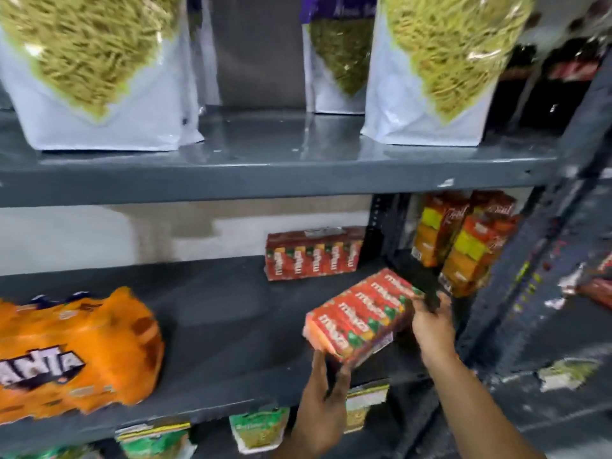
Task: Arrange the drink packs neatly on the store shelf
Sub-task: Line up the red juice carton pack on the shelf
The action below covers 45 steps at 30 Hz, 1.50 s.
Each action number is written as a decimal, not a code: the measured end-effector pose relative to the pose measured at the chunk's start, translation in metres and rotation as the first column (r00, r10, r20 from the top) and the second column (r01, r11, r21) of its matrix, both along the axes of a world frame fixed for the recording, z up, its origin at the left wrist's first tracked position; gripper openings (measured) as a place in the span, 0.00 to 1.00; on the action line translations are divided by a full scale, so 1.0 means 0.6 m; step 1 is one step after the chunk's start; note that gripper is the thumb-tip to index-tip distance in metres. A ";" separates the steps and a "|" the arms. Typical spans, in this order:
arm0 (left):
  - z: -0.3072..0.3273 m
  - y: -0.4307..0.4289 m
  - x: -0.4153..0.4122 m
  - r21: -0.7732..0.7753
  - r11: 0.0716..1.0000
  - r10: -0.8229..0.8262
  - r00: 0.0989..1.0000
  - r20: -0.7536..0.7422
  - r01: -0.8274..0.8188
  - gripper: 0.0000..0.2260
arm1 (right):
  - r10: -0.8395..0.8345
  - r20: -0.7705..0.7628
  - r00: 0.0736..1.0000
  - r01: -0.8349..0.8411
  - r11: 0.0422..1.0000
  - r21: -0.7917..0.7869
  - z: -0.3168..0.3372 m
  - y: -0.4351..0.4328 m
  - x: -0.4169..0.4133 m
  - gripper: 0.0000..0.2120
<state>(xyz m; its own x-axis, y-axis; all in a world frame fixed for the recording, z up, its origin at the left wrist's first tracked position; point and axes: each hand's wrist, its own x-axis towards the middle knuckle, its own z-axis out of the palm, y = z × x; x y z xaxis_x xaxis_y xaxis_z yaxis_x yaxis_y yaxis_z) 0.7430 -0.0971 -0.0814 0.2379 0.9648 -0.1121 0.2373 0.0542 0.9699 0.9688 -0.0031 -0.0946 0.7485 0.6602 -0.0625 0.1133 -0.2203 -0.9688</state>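
A red multi-pack of small drink cartons (361,314) is tilted above the front right of the grey middle shelf (215,313). My left hand (326,395) grips its near lower corner from below. My right hand (432,324) holds its far right end. A second red multi-pack (313,253) stands upright at the back of the same shelf against the wall. Two tall orange-and-yellow juice cartons (463,243) lean together at the shelf's right end, just behind my right hand.
An orange Fanta shrink-wrapped pack (76,352) fills the shelf's left front. White snack pouches (99,71) stand on the shelf above. Green packets (258,429) hang below the shelf edge. A dark metal upright (516,276) bounds the right side.
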 end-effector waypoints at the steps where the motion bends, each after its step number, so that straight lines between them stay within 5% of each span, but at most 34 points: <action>1: -0.002 -0.005 0.013 -0.020 1.000 0.023 1.000 -0.015 -0.023 0.29 | 0.013 -0.080 0.997 -0.015 1.000 -0.025 -0.002 0.013 0.015 0.28; 6: -0.010 -0.006 0.050 -0.086 0.985 0.153 0.988 -0.006 -0.152 0.28 | 0.045 -0.225 0.973 -0.049 0.999 -0.011 -0.023 0.052 0.033 0.21; 10: 0.017 0.010 0.052 -0.208 0.951 0.252 0.962 0.100 -0.228 0.13 | 0.052 -0.216 0.975 -0.045 0.998 0.035 -0.015 0.057 0.029 0.18; 15: 0.054 0.052 0.018 -0.375 0.880 0.379 0.906 0.188 -0.290 0.08 | 0.101 0.194 0.976 -0.069 0.984 -0.165 0.048 0.076 0.015 0.23; 18: 0.084 0.089 -0.004 -0.470 0.831 0.423 0.885 0.191 -0.296 0.08 | 0.252 0.483 0.839 -0.060 0.924 -0.378 0.093 0.107 -0.007 0.24; 23: 0.115 0.141 -0.040 -0.497 0.816 0.392 0.915 0.099 -0.296 0.13 | 0.403 0.655 0.639 -0.057 0.874 -0.482 0.112 0.146 -0.047 0.25; 32: 0.092 0.161 -0.050 -0.339 0.813 0.509 0.861 0.020 -0.473 0.15 | 0.549 0.544 0.635 -0.205 0.798 -0.566 0.110 0.191 -0.035 0.27; 35: 0.064 0.147 -0.029 -0.212 0.826 0.535 0.845 0.009 -0.521 0.23 | 0.527 0.148 0.837 -0.483 0.838 -0.253 0.100 0.198 -0.012 0.22; 38: 0.045 0.148 0.000 -0.166 0.888 0.449 0.887 0.110 -0.429 0.25 | 0.530 -0.148 0.835 -0.537 0.843 -0.013 0.076 0.180 -0.004 0.12; 41: 0.032 0.177 -0.004 -0.171 0.892 0.448 0.870 0.208 -0.418 0.20 | 0.439 -0.160 0.884 -0.434 0.898 0.069 0.044 0.158 -0.014 0.14; 45: 0.026 0.212 -0.051 -0.218 0.913 0.405 0.823 0.398 -0.344 0.13 | 0.269 0.019 0.963 -0.270 0.963 0.019 0.020 0.109 -0.043 0.20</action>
